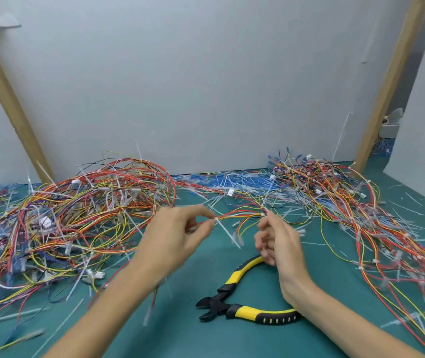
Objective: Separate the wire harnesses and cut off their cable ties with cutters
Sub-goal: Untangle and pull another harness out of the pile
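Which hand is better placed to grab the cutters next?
Probably the right hand: it hovers just above a handle of the cutters, pinching the harness only by fingertips. The left hand pinches beside the cable tie, steadying it.

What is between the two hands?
In the head view, a harness of red and yellow wires spans from the left hand to the right hand; a white cable tie hangs from it.
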Demonstrator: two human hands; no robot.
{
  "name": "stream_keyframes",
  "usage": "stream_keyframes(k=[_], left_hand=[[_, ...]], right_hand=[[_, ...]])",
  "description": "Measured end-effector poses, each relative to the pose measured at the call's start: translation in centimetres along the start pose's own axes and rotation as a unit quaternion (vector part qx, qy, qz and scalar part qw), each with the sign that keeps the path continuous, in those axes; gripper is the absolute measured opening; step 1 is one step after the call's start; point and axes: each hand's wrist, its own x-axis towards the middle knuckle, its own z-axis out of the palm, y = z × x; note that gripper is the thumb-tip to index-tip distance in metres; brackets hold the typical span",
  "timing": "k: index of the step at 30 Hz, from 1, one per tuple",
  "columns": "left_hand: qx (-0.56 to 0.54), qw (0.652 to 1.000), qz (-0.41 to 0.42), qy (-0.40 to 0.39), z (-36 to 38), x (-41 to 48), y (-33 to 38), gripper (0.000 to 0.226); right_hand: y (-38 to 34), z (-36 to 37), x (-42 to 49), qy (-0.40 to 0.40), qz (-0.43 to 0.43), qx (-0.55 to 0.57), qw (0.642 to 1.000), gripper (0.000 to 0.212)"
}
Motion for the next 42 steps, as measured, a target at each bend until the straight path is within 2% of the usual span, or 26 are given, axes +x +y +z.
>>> stream_keyframes(k=[4,7,11,15,20,27,31,35,40,42], left_hand=[[0.008,0.997,-0.04,0.071,3.3,-2.8,-1.8,0.003],[0.064,0.994,-0.017,0.083,4.4,-3.7,-2.0,0.004],[0.082,0.991,0.001,0.107,4.8,-3.9,-1.5,0.003],[0.119,0.987,0.032,0.107,5.1,-4.1,-1.2,0.009],[0.115,0.988,0.027,0.096,5.2,-4.0,-1.5,0.014],[0.082,0.994,0.0,0.076,5.4,-4.0,-1.7,0.012],[-0.006,0.998,-0.064,0.018,5.5,-3.6,-2.2,0.016],[-0.054,0.994,-0.094,0.009,5.8,-3.4,-2.6,0.017],[-0.079,0.987,-0.138,0.007,5.4,-3.2,-2.4,0.013],[-0.109,0.982,-0.149,-0.038,4.5,-3.1,-2.6,0.013]], right_hand=[[-0.2,0.2,-0.4,-0.027,0.046,-0.066,0.996,0.065],[-0.3,0.7,-1.4,-0.124,0.022,-0.156,0.98,0.074],[0.1,1.3,-2.3,-0.23,0.003,-0.201,0.952,0.064],[0.6,1.2,-2.5,-0.263,-0.03,-0.228,0.937,0.04],[0.5,1.1,-2.2,-0.265,0.009,-0.183,0.947,0.046],[0.7,1.3,-2.5,-0.257,-0.042,-0.222,0.94,0.048],[0.6,1.2,-2.6,-0.265,-0.053,-0.224,0.936,0.047],[0.6,1.3,-2.6,-0.272,-0.065,-0.224,0.933,0.046],[0.5,1.2,-2.2,-0.249,-0.01,-0.144,0.958,0.049],[0.5,1.0,-1.9,-0.205,0.0,-0.115,0.972,0.049]])
